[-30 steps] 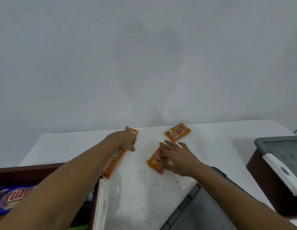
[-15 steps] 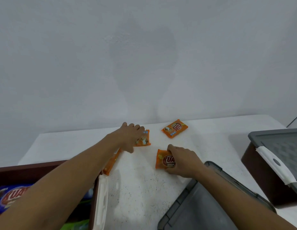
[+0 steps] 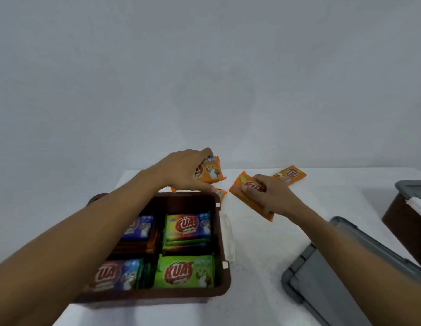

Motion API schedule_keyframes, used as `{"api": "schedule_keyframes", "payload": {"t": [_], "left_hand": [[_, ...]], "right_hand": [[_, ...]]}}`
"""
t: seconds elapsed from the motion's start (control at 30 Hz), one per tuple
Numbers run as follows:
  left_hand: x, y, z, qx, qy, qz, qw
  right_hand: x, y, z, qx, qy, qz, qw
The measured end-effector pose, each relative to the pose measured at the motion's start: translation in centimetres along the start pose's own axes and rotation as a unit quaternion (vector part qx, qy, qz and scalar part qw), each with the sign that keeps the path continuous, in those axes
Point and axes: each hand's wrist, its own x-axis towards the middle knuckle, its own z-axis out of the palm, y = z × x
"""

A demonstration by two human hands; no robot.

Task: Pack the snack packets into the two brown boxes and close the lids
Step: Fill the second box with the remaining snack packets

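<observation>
Left hand (image 3: 181, 171): pinching orange packet (image 3: 210, 171), just beyond open brown box (image 3: 220, 234)
Right hand (image 3: 271, 195): clamped on second orange packet (image 3: 242, 188), long axis diagonal, box leftward

We see a plain indoor packing spot: a bare white wall (image 3: 204, 78) behind a white speckled counter (image 3: 256, 267); the type of room is unclear.

Bare tabletop (image 3: 263, 267) between open brown box (image 3: 224, 288) at left edge and grey lid (image 3: 327, 278) at near right corner. Blocked farther back by right hand (image 3: 273, 196) clutching orange packet (image 3: 240, 188). Closed box (image 3: 402, 222) against right edge.
</observation>
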Motion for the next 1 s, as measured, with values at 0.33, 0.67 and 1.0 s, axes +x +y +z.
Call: {"api": "schedule_keyframes", "payload": {"t": [0.33, 0.67, 1.0], "left_hand": [[-12.5, -6.2, 0.4, -0.005, -0.02, 0.022, 1.0], [-16.4, -8.4, 3.3, 0.105, -0.027, -0.023, 0.994], [-16.2, -8.5, 3.5, 0.074, -0.025, -0.056, 0.995]], "right_hand": [[-2.9, -11.2, 5.5, -0.081, -0.079, -0.091, 0.989], [-3.1, -11.6, 10.4, -0.35, -0.059, -0.192, 0.915], [-3.2, -11.5, 11.2, -0.315, -0.024, -0.155, 0.936]]}}
